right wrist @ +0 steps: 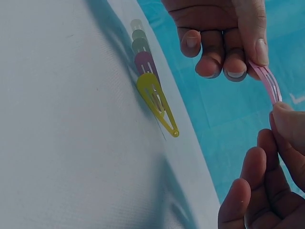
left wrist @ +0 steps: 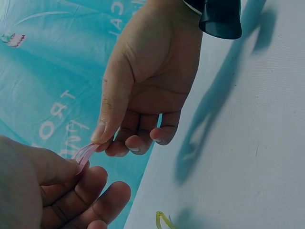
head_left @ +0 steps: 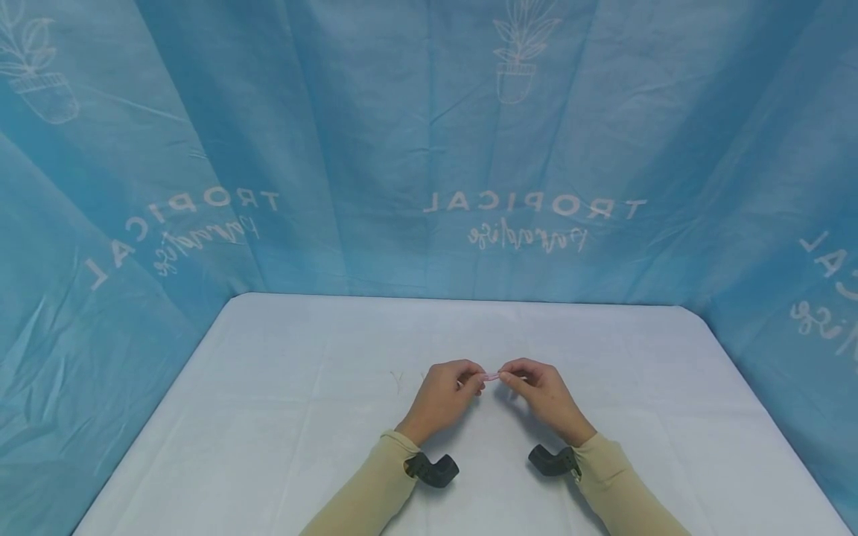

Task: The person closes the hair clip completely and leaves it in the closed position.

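Note:
A pink snap hair clip (right wrist: 269,83) is held up off the table between both hands. My left hand (head_left: 445,394) pinches one end with thumb and forefinger, and my right hand (head_left: 546,394) pinches the other end the same way. The remaining fingers of both hands are loosely bent in the wrist views. In the right wrist view, a yellow snap hair clip (right wrist: 151,90) lies on the table, with a purple clip (right wrist: 144,62) and greenish, paler ones in a row behind it. Part of a yellow clip (left wrist: 162,219) shows in the left wrist view.
A white cloth covers the table (head_left: 268,417). Blue printed curtains (head_left: 375,149) hang around its back and sides. Thin reddish marks (head_left: 397,381) lie left of the left hand, too faint to identify. Black camera mounts (head_left: 434,470) sit on both wrists.

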{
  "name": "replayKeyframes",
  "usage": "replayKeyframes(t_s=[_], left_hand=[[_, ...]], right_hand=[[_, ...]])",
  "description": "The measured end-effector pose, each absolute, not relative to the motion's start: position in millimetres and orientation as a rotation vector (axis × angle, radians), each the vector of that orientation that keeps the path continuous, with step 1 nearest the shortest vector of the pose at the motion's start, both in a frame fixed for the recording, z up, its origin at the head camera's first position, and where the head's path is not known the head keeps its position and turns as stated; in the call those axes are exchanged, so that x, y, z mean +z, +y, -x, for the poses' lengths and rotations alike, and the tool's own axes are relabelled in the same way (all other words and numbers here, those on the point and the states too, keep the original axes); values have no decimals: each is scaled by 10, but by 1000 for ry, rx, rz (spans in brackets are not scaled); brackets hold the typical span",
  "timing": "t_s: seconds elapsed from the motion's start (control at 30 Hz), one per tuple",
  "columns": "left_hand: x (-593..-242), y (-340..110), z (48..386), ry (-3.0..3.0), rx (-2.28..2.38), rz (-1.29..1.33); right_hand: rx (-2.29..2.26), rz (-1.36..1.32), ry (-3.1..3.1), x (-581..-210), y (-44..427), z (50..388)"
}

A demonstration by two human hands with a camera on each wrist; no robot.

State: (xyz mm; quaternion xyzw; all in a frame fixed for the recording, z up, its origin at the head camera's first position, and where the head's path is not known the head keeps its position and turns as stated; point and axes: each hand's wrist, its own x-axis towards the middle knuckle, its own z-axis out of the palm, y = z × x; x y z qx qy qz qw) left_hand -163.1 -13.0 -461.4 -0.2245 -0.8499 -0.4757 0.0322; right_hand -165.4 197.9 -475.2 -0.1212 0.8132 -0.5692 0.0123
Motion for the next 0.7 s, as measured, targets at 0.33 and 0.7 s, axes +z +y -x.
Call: replayKeyframes(t_s=[0.33,0.7], left_hand=[[-4607,-131,1631,-2626,-1457,703],[-4595,-117,1614,-2652,-1459,703]], right_hand=[[-1783,373,2544,-4775,1992,1671],[-1764,351,2580,-4813,2014,1689]])
